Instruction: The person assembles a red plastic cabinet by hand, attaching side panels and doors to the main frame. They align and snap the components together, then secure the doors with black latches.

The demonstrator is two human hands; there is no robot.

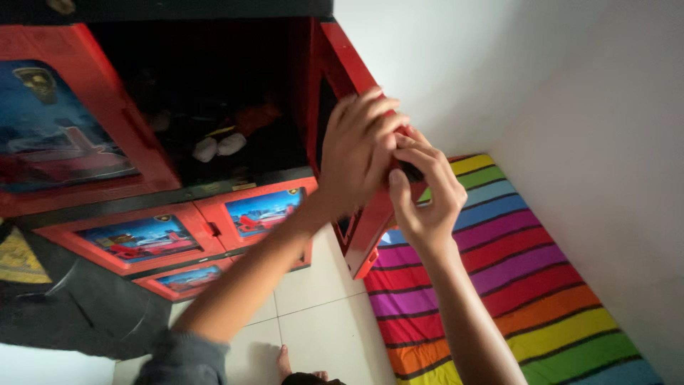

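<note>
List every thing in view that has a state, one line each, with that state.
right cabinet door: swung open, both hands on its edge
left cabinet door: open
cabinet compartment: open, dark, items inside
drawers: shut
left hand: fingers pressed flat on the door
right hand: pinching a small dark part at the door edge
striped mattress: flat on the floor by the wall

Door handle (pixel 410 171) hidden behind hands (pixel 392 171), cupboard interior (pixel 214 107) dark — contents (blurred) unclear
</note>
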